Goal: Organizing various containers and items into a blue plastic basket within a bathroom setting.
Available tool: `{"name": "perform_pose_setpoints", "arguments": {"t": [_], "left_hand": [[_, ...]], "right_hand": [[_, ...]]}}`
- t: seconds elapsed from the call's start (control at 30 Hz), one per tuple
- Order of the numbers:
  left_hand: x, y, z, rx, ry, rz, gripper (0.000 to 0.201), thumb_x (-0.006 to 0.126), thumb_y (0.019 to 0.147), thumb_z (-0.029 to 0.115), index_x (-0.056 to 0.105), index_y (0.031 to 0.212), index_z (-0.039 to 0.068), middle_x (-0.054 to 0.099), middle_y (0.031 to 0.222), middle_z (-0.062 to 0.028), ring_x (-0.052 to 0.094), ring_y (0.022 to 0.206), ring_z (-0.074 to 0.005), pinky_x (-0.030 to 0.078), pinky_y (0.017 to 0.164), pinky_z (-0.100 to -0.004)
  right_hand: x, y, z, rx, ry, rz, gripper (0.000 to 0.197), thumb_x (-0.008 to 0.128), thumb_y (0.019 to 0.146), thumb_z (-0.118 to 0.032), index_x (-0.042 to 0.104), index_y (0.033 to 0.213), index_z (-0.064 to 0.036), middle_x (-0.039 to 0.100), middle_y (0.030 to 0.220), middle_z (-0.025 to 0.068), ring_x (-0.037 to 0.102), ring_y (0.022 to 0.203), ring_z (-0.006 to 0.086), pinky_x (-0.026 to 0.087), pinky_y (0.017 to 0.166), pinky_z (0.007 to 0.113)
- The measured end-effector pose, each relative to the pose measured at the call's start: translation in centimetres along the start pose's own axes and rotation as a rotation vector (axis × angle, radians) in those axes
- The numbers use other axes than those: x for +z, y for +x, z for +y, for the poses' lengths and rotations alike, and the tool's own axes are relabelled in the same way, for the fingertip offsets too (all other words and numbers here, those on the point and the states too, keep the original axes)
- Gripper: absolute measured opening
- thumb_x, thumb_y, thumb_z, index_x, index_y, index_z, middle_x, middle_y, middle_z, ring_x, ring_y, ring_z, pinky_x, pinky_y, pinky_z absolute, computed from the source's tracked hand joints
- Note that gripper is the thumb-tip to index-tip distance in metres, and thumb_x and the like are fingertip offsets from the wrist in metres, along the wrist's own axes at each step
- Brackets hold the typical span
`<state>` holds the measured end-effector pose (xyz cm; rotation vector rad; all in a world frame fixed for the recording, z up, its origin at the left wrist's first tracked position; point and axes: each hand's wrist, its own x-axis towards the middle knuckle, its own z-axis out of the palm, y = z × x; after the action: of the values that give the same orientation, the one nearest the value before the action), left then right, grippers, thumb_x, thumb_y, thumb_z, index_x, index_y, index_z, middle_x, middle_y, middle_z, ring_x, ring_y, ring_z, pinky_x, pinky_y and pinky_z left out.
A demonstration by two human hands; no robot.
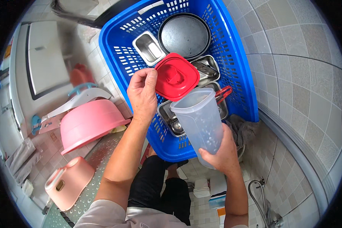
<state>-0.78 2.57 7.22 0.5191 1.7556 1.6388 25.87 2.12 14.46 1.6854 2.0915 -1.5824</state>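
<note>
My left hand (143, 91) pinches the edge of a square red plastic lid (177, 76) between thumb and fingers. In my right hand (222, 152) is a tall translucent plastic container (199, 125), gripped round its lower side and tilted, its open mouth close to the lid. Lid and container are both above a big blue laundry-style basket (250, 91) with slotted walls. Inside the basket lie a round dark pan (184, 37), a small rectangular steel tray (148, 48) and more steel trays (205, 78). Something with a red handle (224, 92) shows behind the container's rim.
Left of me, an upturned pink basin (87, 119) and a smaller peach tub (69, 182) rest by a dimpled metal surface (106, 159). A tiled wall (300, 76) rises on the right. A grey cloth (243, 131) hangs at the basket's near right; a shower hose (254, 193) is lower right.
</note>
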Motion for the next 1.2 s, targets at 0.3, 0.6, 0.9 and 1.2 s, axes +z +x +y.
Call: {"name": "perform_pose_setpoints", "arguments": {"t": [0.3,0.6,0.9,1.2], "left_hand": [[0.1,0.5,1.9,-0.367,-0.402,0.124,0.019,0.062,0.096,0.022,0.061,0.098,0.003,0.067,0.092,-0.0063,0.063,0.08,-0.0114,0.053,0.073,-0.0256],[0.1,-0.9,5.0,0.111,0.045,-0.073,0.013,0.065,0.092,0.006,0.06,0.102,0.0,0.063,0.096,-0.0049,0.058,0.086,-0.0081,0.047,0.077,-0.0216],[0.3,-2.6,4.1,0.437,0.162,-0.445,0.018,0.068,0.086,0.003,0.059,0.1,-0.001,0.043,0.134,-0.0228,0.055,0.118,-0.0344,0.048,0.097,-0.0429],[-0.1,-3.3,5.0,0.67,0.308,-0.876,0.029,0.074,0.081,0.013,0.053,0.098,0.004,0.051,0.131,-0.0316,0.05,0.124,-0.0462,0.04,0.103,-0.053]], "right_hand": [[0.2,-1.1,1.2,-0.074,-0.035,0.127,0.094,0.083,0.06,-0.019,0.032,0.135,0.0045,0.048,0.124,0.0253,0.049,0.116,0.0407,0.041,0.098,0.047],[-0.8,-1.7,0.2,-0.046,0.053,0.041,0.096,0.084,0.059,-0.02,0.032,0.136,0.0051,0.048,0.125,0.0254,0.051,0.116,0.0398,0.041,0.098,0.046],[-0.7,-2.0,0.9,0.044,0.189,-0.098,0.097,0.081,0.062,-0.024,0.03,0.138,0.0072,0.047,0.128,0.0279,0.05,0.119,0.0395,0.04,0.101,0.045],[-0.4,-2.6,2.3,0.013,0.342,-0.096,0.098,0.081,0.061,-0.023,0.03,0.139,0.0057,0.049,0.127,0.0234,0.052,0.116,0.0344,0.042,0.099,0.043]]}}
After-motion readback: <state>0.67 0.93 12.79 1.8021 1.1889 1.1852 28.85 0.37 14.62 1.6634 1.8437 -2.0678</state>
